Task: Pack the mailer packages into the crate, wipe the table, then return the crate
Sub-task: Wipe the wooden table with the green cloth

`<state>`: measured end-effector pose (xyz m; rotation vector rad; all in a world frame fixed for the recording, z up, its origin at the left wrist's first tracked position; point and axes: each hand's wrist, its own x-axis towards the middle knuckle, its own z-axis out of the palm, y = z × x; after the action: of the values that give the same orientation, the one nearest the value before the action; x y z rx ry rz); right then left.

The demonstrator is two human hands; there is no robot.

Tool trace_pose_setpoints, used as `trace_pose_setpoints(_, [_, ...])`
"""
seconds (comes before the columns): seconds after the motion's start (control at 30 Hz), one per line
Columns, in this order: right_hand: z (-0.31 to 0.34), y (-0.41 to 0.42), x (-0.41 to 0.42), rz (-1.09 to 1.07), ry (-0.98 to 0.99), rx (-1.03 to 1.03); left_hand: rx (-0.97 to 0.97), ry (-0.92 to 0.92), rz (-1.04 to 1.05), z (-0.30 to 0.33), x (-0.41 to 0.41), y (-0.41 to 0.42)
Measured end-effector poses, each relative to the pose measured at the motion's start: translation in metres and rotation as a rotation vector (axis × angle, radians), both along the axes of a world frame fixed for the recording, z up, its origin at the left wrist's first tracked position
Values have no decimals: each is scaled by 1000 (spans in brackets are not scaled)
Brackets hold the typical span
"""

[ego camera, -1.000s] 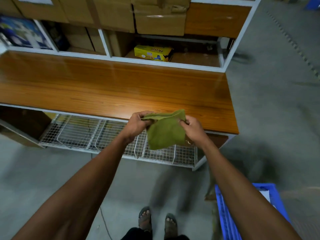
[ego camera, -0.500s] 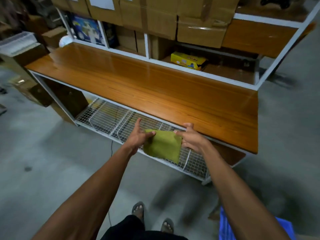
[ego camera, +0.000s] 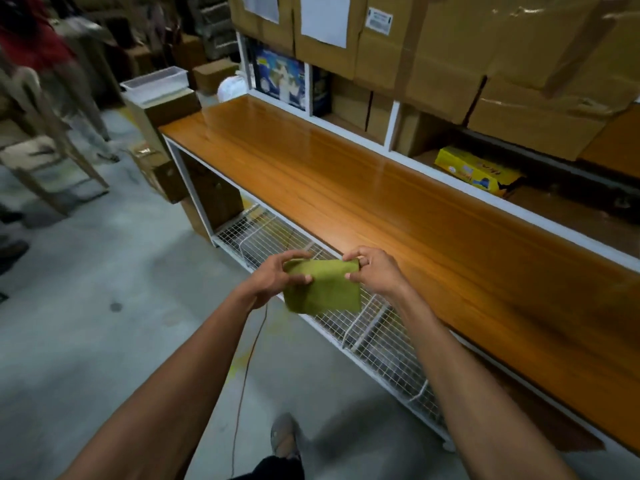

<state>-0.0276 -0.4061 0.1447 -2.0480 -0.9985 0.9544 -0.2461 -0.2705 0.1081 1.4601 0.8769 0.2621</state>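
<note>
Holding a folded green cloth [ego camera: 323, 289] out in front of the body, both hands grip it by its upper edge. The left hand [ego camera: 277, 277] has its fingers [ego camera: 298, 255] curled over the top left corner with the thumb pressed on the near face. The right hand [ego camera: 375, 271] pinches the top right corner, its fingers [ego camera: 360, 253] bent round the edge. The cloth is in the air, not touching anything, just off the near edge of the wooden worktop [ego camera: 398, 209] and above the white wire baskets [ego camera: 374, 327] on the lower shelf.

The cloth's long axis runs left to right between the two hands, roughly level. Its flat face is turned toward the camera and the loose lower part hangs down, the bottom edge sloping a little lower at the right.

The worktop's long axis runs from the far left to the near right of the view. Behind it stand white-framed shelves with cardboard boxes [ego camera: 450, 57] stacked above, and a yellow packet [ego camera: 476, 171] lying in a compartment at the right. A blue printed box [ego camera: 280, 77] stands upright in a compartment further along. A thin cable [ego camera: 246, 375] trails across the grey floor [ego camera: 86, 341] below the left forearm, and a sandalled foot [ego camera: 284, 436] shows at the bottom.
</note>
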Motion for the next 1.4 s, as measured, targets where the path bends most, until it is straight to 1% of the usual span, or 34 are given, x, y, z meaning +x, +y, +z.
trace_pose_setpoints(0.1, [4,60,-10,86,-73,14,77,49,49,1,-10,53])
trace_pose_setpoints(0.3, [12,175,-25,166,-186,71,188,76,135,4,-34,154])
trace_pose_setpoints(0.47, [10,261,-36,218,-196,118,268,89,240,1,-56,223])
trace_pose_setpoints(0.53, [5,296,-40,234,-174,123,293,85,290,0,-62,248])
trace_pose_setpoints(0.63, [-1,346,-42,292,-71,119,350,98,360,-4,-72,287])
trace_pose_setpoints(0.77, [-6,416,-45,391,32,133,295,90,471,-3,-84,335])
trace_pose_setpoints(0.83, [-5,453,-48,414,64,154,305,91,521,-3,-88,361])
trace_pose_setpoints(1.0, [4,550,-57,454,168,217,297,3,719,3,-102,427])
trace_pose_setpoints(1.2, [11,663,-66,587,152,284,319,-63,887,22,-106,498])
trace_pose_setpoints(1.4, [9,755,-83,620,133,285,355,-75,895,13,-114,584])
